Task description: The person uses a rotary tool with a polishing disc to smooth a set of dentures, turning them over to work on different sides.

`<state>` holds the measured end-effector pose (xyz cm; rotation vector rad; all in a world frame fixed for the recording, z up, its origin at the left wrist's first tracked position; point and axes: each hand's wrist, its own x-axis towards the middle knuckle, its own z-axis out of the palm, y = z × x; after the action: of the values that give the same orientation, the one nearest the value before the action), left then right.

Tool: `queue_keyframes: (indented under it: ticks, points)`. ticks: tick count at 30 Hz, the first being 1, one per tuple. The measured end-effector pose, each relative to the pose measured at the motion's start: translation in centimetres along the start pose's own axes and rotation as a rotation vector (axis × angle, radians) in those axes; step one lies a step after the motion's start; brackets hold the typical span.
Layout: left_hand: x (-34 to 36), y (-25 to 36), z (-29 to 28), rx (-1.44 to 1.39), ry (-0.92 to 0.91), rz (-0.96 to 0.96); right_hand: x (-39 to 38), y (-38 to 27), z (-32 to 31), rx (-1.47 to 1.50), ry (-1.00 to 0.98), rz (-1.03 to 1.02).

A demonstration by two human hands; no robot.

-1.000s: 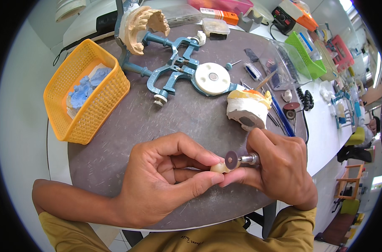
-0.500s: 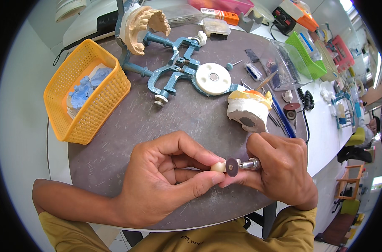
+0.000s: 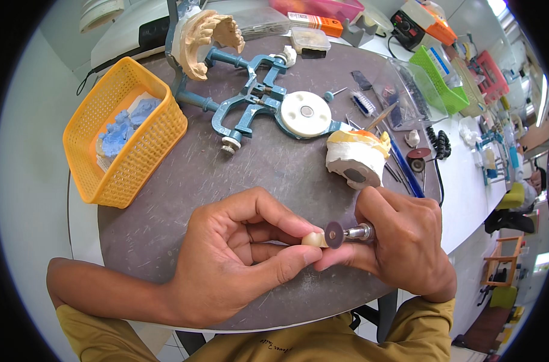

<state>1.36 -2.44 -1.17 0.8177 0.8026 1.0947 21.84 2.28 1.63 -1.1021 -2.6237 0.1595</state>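
Between the thumb and forefinger of my left hand [image 3: 244, 253] is a small cream-coloured dental crown [image 3: 313, 239]. My right hand [image 3: 401, 238] grips a metal rotary handpiece [image 3: 360, 232] with a thin dark cutting disc [image 3: 333, 234] at its tip. The disc stands right at the crown's right side; whether it touches cannot be told. My right thumb rests close to the left fingertips. Just beyond my right hand, a white plaster dental model [image 3: 354, 158] with a yellow and orange top lies tipped, showing a dark round spot on its base.
A blue articulator [image 3: 250, 96] with a white round plate [image 3: 306, 113] and a beige tooth cast [image 3: 205, 42] spreads across the far table. At left stands a yellow basket [image 3: 135, 172] holding a blue-and-white model. Tools, a brush [image 3: 363, 103] and a clear box [image 3: 410, 96] lie at right.
The disc and handpiece have shifted slightly up, along with my right knuckles. My left hand and the crown have stayed almost still.
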Motion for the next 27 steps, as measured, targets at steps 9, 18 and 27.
queue_keyframes:
  ticks: [9, 18, 27]
  points:
    - [-0.01, 0.11, 0.10, -0.003, 0.005, -0.013, 0.04, 0.32, 0.11, -0.048, -0.001, -0.061]
    - [-0.03, 0.11, 0.00, 0.018, -0.001, -0.010, -0.02, 0.04, 0.03, -0.007, -0.018, -0.001]
    - [-0.03, 0.19, 0.15, -0.002, 0.015, -0.019, 0.08, 0.00, -0.06, -0.010, 0.018, 0.005]
